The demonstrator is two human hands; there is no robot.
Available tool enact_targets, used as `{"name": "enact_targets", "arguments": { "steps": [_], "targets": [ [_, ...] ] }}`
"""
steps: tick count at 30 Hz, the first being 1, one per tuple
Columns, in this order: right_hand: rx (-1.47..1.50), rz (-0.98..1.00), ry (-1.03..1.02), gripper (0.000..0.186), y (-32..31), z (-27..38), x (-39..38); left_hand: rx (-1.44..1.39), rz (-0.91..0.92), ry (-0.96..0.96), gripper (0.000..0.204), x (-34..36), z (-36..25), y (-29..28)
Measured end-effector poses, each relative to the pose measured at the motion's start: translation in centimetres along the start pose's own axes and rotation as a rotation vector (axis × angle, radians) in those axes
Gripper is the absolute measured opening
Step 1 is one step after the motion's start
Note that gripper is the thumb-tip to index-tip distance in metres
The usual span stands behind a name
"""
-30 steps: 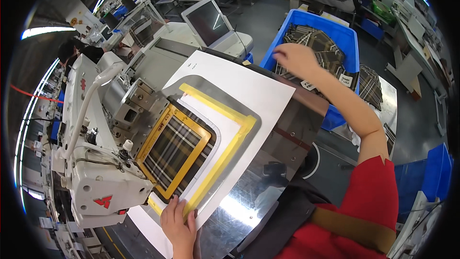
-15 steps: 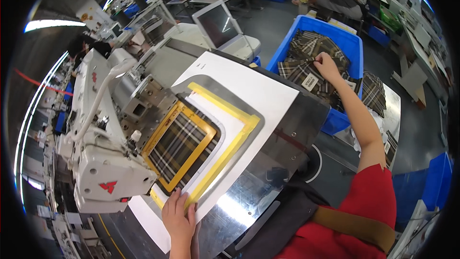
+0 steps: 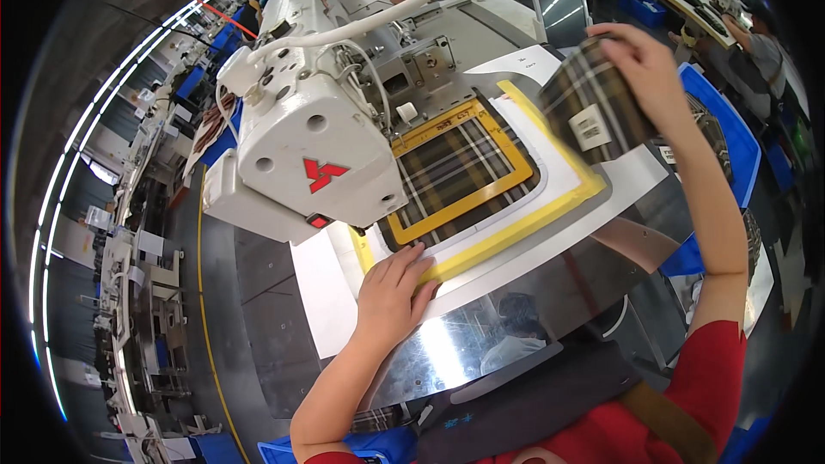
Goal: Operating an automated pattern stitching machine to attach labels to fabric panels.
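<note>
My right hand [image 3: 643, 73] is closed on a plaid fabric piece [image 3: 574, 90], brown and black with a white label. It hangs in the air over the right corner of the white sheet [image 3: 632, 179]. My left hand [image 3: 397, 285] lies with fingers stretched out on the near edge of the yellow-taped template [image 3: 481, 252]. Its fingertips are beside a second plaid piece [image 3: 451, 163], which lies flat under a yellow frame [image 3: 415, 230]. That frame sits against the head of the white sewing machine [image 3: 301, 133].
A blue bin [image 3: 741, 155] holding more plaid pieces stands at the right, behind my right forearm. The shiny metal table [image 3: 464, 339] runs along my front. A small screen [image 3: 560, 13] stands beyond the machine bed. Another person [image 3: 767, 56] sits at the far right.
My right hand has lifted a plaid piece out of the blue bin and brought it left over the table. My left hand stays on the template's near edge. The view has swung left.
</note>
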State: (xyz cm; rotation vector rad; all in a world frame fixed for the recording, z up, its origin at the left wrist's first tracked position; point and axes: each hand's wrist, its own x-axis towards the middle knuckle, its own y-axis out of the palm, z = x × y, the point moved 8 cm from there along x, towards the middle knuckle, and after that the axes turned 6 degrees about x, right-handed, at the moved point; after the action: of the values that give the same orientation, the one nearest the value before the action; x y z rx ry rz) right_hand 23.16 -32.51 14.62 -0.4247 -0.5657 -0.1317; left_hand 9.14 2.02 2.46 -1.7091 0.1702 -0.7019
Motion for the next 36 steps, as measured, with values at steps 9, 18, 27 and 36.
{"name": "enact_targets", "arguments": {
  "steps": [9, 18, 27, 36],
  "targets": [
    [0.157, 0.275, 0.276, 0.024, 16.0, -10.2, 0.4, -0.135, -0.082, -0.263, 0.022, 0.0, 6.2, -0.8],
    [0.257, 0.3, 0.298, 0.024, 21.6, -9.4, 0.5, -0.268, -0.172, -0.399, 0.029, 2.4, 14.4, 3.2],
    [0.121, 0.457, 0.198, 0.027, 20.1, -9.0, 0.9, -0.339, -0.281, -0.307, 0.024, 4.4, 12.2, 3.1],
    [0.245, 0.38, 0.346, 0.026, 18.1, -13.7, 2.5, -0.383, -0.287, -0.317, 0.022, 4.2, 11.7, 2.7]
  ]
}}
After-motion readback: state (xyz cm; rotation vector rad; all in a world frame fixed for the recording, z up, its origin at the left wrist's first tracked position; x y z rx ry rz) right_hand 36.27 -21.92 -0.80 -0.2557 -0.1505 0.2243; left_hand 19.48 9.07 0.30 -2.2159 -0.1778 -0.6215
